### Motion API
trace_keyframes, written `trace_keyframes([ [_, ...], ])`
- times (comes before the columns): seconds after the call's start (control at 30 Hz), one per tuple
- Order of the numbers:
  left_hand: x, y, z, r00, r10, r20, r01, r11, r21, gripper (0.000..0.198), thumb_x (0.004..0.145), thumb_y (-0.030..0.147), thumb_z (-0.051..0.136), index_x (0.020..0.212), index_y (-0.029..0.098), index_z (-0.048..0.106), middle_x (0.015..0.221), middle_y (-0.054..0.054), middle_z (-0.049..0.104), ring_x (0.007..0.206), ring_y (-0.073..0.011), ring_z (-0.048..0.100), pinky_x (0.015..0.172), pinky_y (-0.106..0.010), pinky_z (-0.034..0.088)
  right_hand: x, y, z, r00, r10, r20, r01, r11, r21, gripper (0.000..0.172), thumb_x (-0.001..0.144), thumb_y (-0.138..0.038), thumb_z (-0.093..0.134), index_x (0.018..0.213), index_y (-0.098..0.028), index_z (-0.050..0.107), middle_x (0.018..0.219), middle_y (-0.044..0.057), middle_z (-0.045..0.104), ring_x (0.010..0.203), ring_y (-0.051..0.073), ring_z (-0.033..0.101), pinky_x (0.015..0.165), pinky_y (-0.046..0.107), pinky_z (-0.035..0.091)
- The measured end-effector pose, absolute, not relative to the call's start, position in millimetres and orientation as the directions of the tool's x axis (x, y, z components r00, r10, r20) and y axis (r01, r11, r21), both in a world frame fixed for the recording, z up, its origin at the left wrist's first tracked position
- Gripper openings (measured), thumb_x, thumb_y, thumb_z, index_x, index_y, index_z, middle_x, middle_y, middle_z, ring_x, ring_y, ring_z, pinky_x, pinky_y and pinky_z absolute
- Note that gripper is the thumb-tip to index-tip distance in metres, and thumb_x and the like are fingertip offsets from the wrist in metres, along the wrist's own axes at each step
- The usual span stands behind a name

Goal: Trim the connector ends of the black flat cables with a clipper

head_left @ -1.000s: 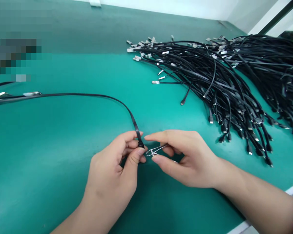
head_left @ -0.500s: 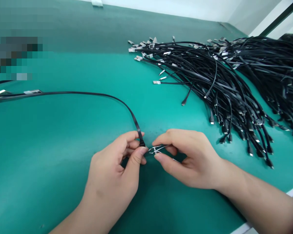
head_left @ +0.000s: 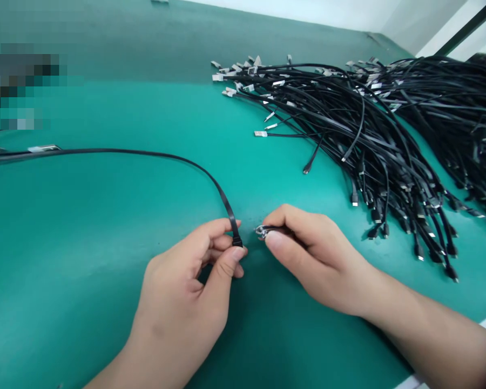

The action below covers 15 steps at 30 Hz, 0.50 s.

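Observation:
My left hand [head_left: 190, 292] pinches the end of a flat black cable [head_left: 228, 208] between thumb and fingers. The cable's plug lies mostly hidden behind the thumb; its dark collar shows above. From there the cable arcs up and away to the left. My right hand [head_left: 316, 254] is closed around a small silver two-armed tool [head_left: 261, 231], squeezed between thumb and index finger. Only its short tip and part of its arms show, so its exact kind is unclear. The tip points toward my left hand, a small gap from the cable.
A large bundle of black USB cables [head_left: 332, 113] spreads across the right of the green table [head_left: 85, 227], with a second bundle [head_left: 453, 102] behind it. More metal plugs [head_left: 44, 148] lie along the cable at far left. A blurred patch covers the upper left.
My right hand has drawn back slightly up and right from the cable. Its fingers have squeezed together, bringing the tool's arms close. My left hand holds the cable nearly as before.

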<state>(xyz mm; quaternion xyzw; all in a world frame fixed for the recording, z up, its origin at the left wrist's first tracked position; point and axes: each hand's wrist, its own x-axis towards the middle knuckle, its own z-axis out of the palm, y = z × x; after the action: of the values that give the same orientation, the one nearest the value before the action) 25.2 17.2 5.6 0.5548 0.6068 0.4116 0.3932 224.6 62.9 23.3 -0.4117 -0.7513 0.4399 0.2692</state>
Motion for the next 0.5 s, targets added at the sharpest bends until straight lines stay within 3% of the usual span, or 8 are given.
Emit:
trace_keyframes([
  [0.1,27,17,7,-0.095,0.995,-0.024,0.356,0.057,0.933,0.019,0.094,0.023,0.068,0.111,0.029,0.073,0.076,0.007,0.076,0.065,-0.0098,0.075,0.062,-0.014,0.061,228,64,23,-0.497,0.852,-0.164,0.188,-0.079,-0.979,0.035,0.11,-0.048,0.047,0.097,-0.02,0.062,0.075,-0.004,0.046,0.062,0.011,0.037,0.052,0.023,0.031],
  [0.17,28,17,8,-0.104,0.994,-0.027,0.348,0.061,0.935,0.019,0.095,0.024,0.067,0.112,0.03,0.072,0.076,0.008,0.076,0.066,-0.0095,0.076,0.062,-0.013,0.061,229,63,23,-0.511,0.834,-0.21,0.086,-0.193,-0.977,0.031,0.11,-0.046,0.047,0.101,-0.02,0.063,0.075,-0.004,0.044,0.062,0.011,0.035,0.052,0.023,0.031],
  [0.23,29,17,7,-0.108,0.994,-0.019,0.347,0.056,0.936,0.019,0.096,0.024,0.066,0.112,0.031,0.072,0.078,0.008,0.076,0.068,-0.0089,0.077,0.063,-0.012,0.061,229,60,24,-0.492,0.849,-0.193,0.112,-0.158,-0.981,0.021,0.109,-0.035,0.05,0.103,-0.021,0.063,0.076,-0.004,0.045,0.063,0.011,0.037,0.052,0.023,0.032],
  [0.33,28,16,4,-0.113,0.993,-0.015,0.355,0.055,0.933,0.021,0.095,0.023,0.068,0.113,0.032,0.073,0.081,0.008,0.078,0.068,-0.0097,0.077,0.064,-0.013,0.062,224,53,24,-0.456,0.885,-0.096,0.245,0.022,-0.969,0.01,0.104,-0.021,0.055,0.102,-0.02,0.065,0.073,-0.004,0.047,0.059,0.01,0.038,0.051,0.023,0.033],
  [0.5,27,14,0,-0.103,0.995,0.005,0.371,0.033,0.928,0.026,0.096,0.023,0.068,0.115,0.039,0.072,0.088,0.011,0.079,0.072,-0.0077,0.078,0.067,-0.011,0.062,215,51,21,-0.446,0.891,-0.08,0.364,0.099,-0.926,0.013,0.1,-0.019,0.057,0.091,-0.019,0.066,0.074,-0.002,0.055,0.057,0.01,0.042,0.049,0.024,0.034],
])
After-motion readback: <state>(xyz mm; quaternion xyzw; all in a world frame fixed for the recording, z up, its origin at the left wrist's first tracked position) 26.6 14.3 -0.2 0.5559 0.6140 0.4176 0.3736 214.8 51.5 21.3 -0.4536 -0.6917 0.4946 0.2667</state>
